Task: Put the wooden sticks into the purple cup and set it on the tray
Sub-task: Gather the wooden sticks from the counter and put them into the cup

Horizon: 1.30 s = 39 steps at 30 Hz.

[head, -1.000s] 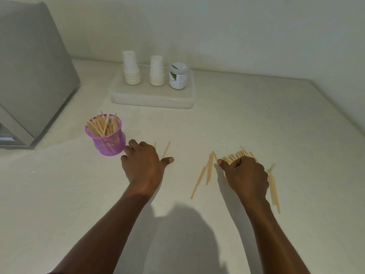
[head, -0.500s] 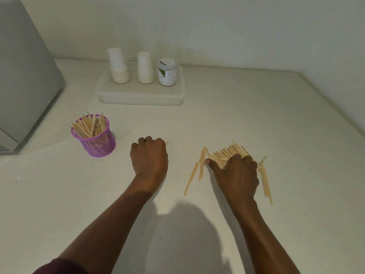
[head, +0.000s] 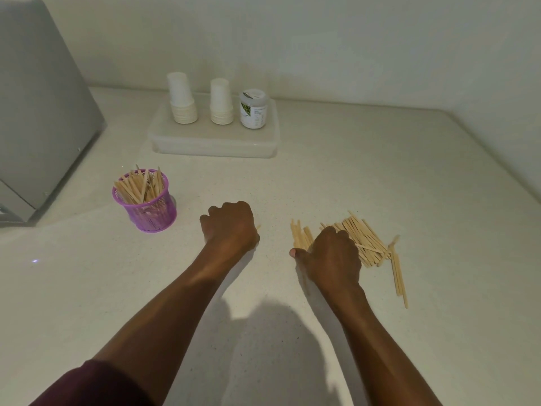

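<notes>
The purple mesh cup (head: 150, 213) stands on the counter at the left, holding several wooden sticks (head: 137, 187). My left hand (head: 229, 227) is a closed fist to the right of the cup, and a stick tip pokes out at its right side. A pile of loose wooden sticks (head: 367, 240) lies on the counter at the right. My right hand (head: 333, 257) presses down on the pile's left part, fingers curled over some sticks, thumb out to the left. The white tray (head: 213, 145) sits at the back, apart from the cup.
On the tray stand two stacks of white paper cups (head: 181, 104) (head: 221, 105) and a small white jar (head: 253, 109). A grey appliance (head: 38, 112) fills the left edge. Walls close the back and the right side of the counter.
My left hand closed into a fist over the two sticks that lay beside it. My right hand shifted left across the pile, dragging sticks together. The camera view drifted a little.
</notes>
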Motion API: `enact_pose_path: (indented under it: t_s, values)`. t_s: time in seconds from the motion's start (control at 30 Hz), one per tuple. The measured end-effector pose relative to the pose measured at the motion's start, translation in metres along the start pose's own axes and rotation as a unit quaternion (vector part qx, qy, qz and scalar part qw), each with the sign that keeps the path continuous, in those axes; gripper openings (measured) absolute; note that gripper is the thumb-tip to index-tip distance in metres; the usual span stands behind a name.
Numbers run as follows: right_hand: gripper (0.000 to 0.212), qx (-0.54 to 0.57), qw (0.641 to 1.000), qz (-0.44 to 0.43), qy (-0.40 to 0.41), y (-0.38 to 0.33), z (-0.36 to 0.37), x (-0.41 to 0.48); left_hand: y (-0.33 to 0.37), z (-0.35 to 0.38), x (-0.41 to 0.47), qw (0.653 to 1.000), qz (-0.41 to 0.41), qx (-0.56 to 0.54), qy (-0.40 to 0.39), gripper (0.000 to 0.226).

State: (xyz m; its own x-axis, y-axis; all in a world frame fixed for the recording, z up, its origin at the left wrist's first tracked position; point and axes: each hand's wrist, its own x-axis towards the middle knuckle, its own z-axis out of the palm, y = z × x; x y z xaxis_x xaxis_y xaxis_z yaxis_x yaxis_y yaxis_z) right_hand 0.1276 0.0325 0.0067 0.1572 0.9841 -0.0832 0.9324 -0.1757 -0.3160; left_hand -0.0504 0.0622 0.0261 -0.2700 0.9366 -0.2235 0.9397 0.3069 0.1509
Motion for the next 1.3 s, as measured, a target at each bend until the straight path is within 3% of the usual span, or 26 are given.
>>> enact_pose_path:
  t_s: [0.07,0.27,0.47,0.7,0.97,1.1,1.2,1.3]
  values:
    - [0.045,0.022,1.0,-0.011,-0.01,0.002,0.0,0.003,0.0,0.002,-0.001,1.0,-0.001,-0.013,-0.005,0.032]
    - [0.016,-0.002,0.999,-0.045,-0.018,-0.001,-0.004,0.01,0.0,0.007,-0.008,0.999,0.007,-0.028,0.021,0.026]
    - [0.031,-0.026,0.996,-0.081,0.018,-0.005,-0.001,0.006,-0.001,0.006,-0.014,0.998,0.014,-0.049,0.045,0.027]
    - [0.03,-0.007,0.996,-0.077,0.045,-0.003,0.003,0.005,0.009,0.013,-0.031,0.997,0.045,0.02,0.064,0.048]
    - [0.008,0.169,0.985,-0.003,-0.032,0.008,-0.002,0.017,0.01,0.023,-0.036,0.995,0.042,0.043,0.082,0.051]
    - [0.013,0.225,0.974,-0.01,-0.031,0.008,-0.001,0.019,0.003,0.03,-0.038,0.992,0.054,0.049,0.101,0.047]
    - [0.016,0.275,0.961,-0.018,-0.034,-0.002,-0.001,0.019,-0.003,0.029,-0.04,0.99,0.054,0.004,0.132,0.036]
    - [0.025,0.318,0.947,-0.047,-0.027,-0.019,-0.004,0.017,-0.017,0.014,-0.04,0.977,0.039,-0.131,0.164,0.025]
